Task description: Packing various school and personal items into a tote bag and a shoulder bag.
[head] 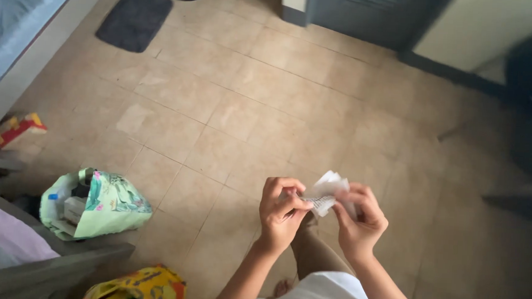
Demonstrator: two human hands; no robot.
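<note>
A small crumpled piece of white paper (328, 193) is held between both hands, in front of the body and above the tiled floor (220, 105). The left hand (281, 211) is closed around the paper's near edge, its fingers (283, 185) curled in a narrow pinch. The right hand (358, 218) grips the far side, fingers folded over it; dark print seems to run along the lower edge, though blur keeps it unclear. The step in hand is judged to be the working of the paper between the two pinches, either unfolding or tearing; which of the two cannot be told. A next move would call for the two grips to be kept firm and drawn apart evenly. A green floral bag (96, 205) is seen on the floor to the left, well apart from the hands, and a dark mat (134, 19) lies farther off.
</note>
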